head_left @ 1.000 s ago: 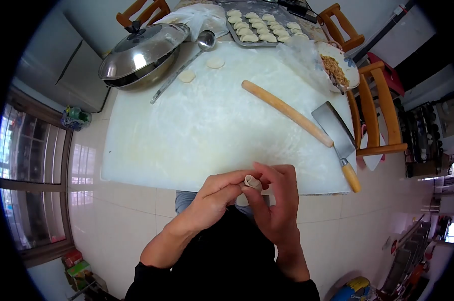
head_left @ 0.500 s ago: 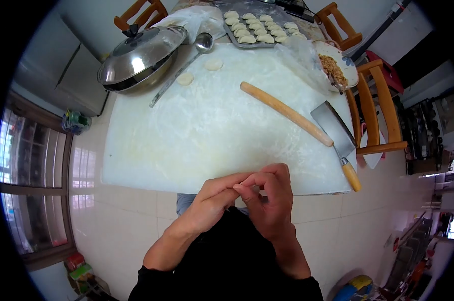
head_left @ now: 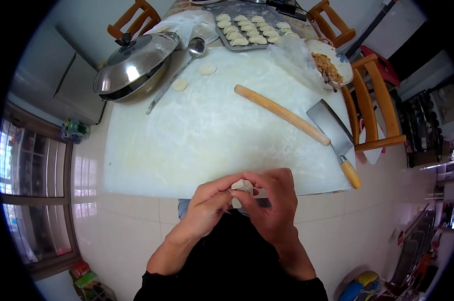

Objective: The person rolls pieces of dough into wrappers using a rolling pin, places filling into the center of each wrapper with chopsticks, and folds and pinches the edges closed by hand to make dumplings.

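Between my two hands, at the near edge of the floured white board point(head_left: 151, 155), is a pale dumpling point(head_left: 243, 186) with a folded seam facing up. My left hand point(head_left: 209, 205) pinches it from the left with thumb and fingers. From the other side my right hand point(head_left: 273, 200) closes on it too, fingertips pressed to the dough. The dumpling's underside is partly hidden by my fingers. Two flat dough wrappers point(head_left: 207, 68) lie toward the board's far left. A wooden rolling pin point(head_left: 282, 114) rests right of centre, beside a cleaver point(head_left: 333, 128) with a wooden handle.
A lidded wok point(head_left: 134, 65) and a metal ladle point(head_left: 171, 78) are at the far left. At the back sits a tray of dumplings point(head_left: 242, 47), several in rows. A bowl of filling point(head_left: 345, 67) stands far right, by a plastic bag point(head_left: 297, 60) and wooden chairs point(head_left: 382, 110).
My fingers have parted at the top, and the dumpling now shows between them where it was mostly hidden before. The view has shifted slightly. Things on the board have stayed put.
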A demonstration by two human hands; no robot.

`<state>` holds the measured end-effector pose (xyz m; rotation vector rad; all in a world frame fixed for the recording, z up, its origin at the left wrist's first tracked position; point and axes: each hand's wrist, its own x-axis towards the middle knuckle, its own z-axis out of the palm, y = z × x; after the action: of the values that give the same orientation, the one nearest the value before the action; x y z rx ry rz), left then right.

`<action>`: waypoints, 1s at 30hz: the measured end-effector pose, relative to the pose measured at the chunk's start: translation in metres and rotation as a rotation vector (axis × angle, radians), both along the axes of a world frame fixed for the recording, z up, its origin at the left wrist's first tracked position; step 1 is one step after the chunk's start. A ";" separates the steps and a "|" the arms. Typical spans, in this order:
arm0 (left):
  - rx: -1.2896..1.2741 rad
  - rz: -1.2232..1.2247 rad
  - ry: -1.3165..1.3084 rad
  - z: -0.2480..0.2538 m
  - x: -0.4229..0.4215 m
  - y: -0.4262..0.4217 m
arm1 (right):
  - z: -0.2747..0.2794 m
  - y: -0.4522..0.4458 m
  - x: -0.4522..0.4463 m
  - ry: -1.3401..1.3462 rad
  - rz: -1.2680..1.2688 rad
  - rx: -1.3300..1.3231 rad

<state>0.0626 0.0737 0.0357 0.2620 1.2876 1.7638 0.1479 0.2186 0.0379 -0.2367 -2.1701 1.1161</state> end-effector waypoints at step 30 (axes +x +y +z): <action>-0.067 0.060 0.006 0.001 0.007 -0.002 | 0.022 0.029 -0.010 -0.223 0.335 0.658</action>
<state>0.0698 0.0716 0.0367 0.1930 1.3688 1.7678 0.1379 0.2480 0.0599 0.3213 -2.7123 0.4940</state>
